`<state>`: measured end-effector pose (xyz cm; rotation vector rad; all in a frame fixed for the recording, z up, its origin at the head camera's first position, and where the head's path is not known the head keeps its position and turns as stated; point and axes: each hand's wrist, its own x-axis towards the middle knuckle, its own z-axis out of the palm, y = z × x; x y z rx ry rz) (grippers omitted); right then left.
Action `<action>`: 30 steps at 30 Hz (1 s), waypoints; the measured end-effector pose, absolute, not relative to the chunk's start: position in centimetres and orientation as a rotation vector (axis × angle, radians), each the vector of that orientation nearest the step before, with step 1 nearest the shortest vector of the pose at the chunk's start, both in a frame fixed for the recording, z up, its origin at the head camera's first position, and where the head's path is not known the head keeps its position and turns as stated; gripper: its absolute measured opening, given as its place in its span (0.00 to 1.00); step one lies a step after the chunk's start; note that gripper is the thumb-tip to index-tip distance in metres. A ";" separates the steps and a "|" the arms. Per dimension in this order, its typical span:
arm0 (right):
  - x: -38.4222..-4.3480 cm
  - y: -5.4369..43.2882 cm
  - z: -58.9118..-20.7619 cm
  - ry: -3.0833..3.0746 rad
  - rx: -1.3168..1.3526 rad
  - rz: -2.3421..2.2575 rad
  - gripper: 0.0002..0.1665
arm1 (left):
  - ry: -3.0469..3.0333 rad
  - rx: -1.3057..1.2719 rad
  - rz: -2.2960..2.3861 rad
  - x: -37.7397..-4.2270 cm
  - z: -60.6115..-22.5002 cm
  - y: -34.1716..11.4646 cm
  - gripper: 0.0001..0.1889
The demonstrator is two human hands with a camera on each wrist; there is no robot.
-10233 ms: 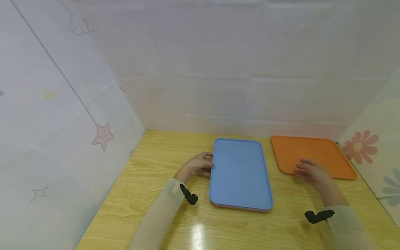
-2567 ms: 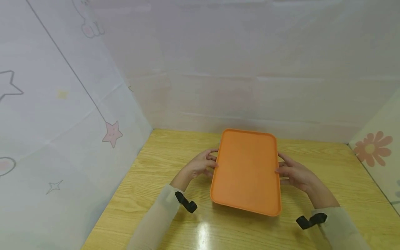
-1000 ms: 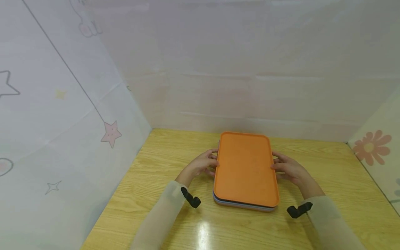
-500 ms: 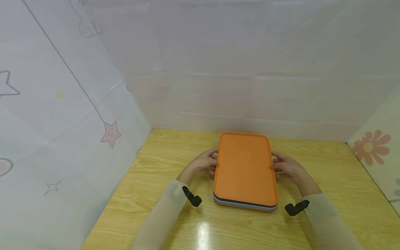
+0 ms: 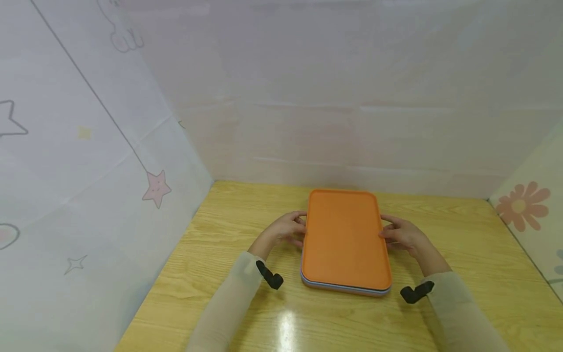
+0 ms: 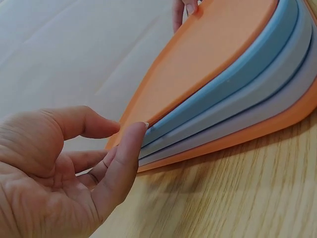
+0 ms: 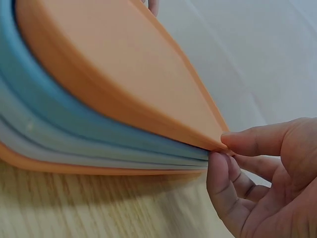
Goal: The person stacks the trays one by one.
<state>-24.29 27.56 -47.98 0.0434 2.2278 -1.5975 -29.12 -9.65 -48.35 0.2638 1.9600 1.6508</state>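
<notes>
An orange tray lies face up on a stack of trays at the middle of the table. Under it, the left wrist view shows a blue tray, paler grey-blue and lavender layers, and another orange tray at the bottom. My left hand holds the left long side, thumb at the top tray's rim and fingers along the edge. Opposite it, my right hand pinches the rim, its thumb above and fingers below. Some fingers are hidden behind the stack's edge.
The stack stands on a wood-grain table. A pale cloth wall rises along the table's back edge. Printed cloth with a pink star hangs at left, and more with a flower at right.
Earlier the orange tray lay at the back right, beside a blue-topped stack. Both hands then held it tilted over the stack; now it lies on top, its near-edge dark gap narrower than half a second ago.
</notes>
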 end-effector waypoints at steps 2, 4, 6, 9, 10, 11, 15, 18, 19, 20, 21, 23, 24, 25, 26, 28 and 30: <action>-24.3 27.6 -48.2 2.224 0.042 -1.604 0.49 | 1.954 0.268 1.650 -29.2 -48.4 -9.7 0.36; -24.3 27.7 -48.3 2.221 0.039 -1.606 0.49 | 1.953 0.268 1.645 -29.2 -48.3 -9.7 0.35; -24.3 27.7 -48.4 2.217 0.034 -1.611 0.49 | 1.955 0.265 1.645 -29.2 -48.4 -9.8 0.34; -24.4 27.6 -48.4 2.214 0.047 -1.622 0.48 | 1.966 0.264 1.643 -29.2 -48.4 -9.8 0.34; -24.4 27.5 -48.4 2.214 0.040 -1.624 0.48 | 1.971 0.264 1.643 -29.2 -48.4 -9.8 0.33; -24.4 27.5 -48.4 2.212 0.039 -1.626 0.48 | 1.974 0.265 1.644 -29.2 -48.4 -9.9 0.33; -24.5 27.3 -48.5 2.193 0.058 -1.641 0.48 | 1.971 0.256 1.646 -29.1 -48.3 -10.0 0.33; -24.5 27.2 -48.7 2.187 0.075 -1.644 0.48 | 1.942 0.238 1.662 -29.1 -48.4 -10.1 0.33; -24.5 27.1 -48.7 2.190 0.073 -1.639 0.48 | 1.929 0.235 1.669 -29.1 -48.5 -10.2 0.33; -24.5 27.0 -48.8 2.187 0.076 -1.638 0.48 | 1.916 0.229 1.677 -29.2 -48.5 -10.3 0.32; -24.4 26.9 -48.8 2.189 0.065 -1.632 0.48 | 1.904 0.224 1.684 -29.2 -48.6 -10.4 0.32; -24.4 26.7 -48.8 2.187 0.064 -1.626 0.47 | 1.889 0.219 1.693 -29.4 -48.8 -10.7 0.31; -24.4 26.6 -48.9 2.184 0.062 -1.627 0.47 | 1.884 0.211 1.696 -29.4 -48.9 -10.8 0.31; -24.4 26.5 -48.9 2.181 0.057 -1.628 0.47 | 1.881 0.203 1.697 -29.5 -49.0 -10.9 0.31; -24.4 26.4 -48.8 2.179 0.050 -1.629 0.47 | 1.881 0.197 1.699 -29.6 -49.0 -11.0 0.31; -24.5 26.4 -48.8 2.183 0.051 -1.630 0.47 | 1.880 0.196 1.700 -29.6 -49.0 -11.1 0.30; -24.5 26.4 -48.8 2.186 0.048 -1.631 0.47 | 1.873 0.195 1.696 -29.7 -49.0 -11.2 0.30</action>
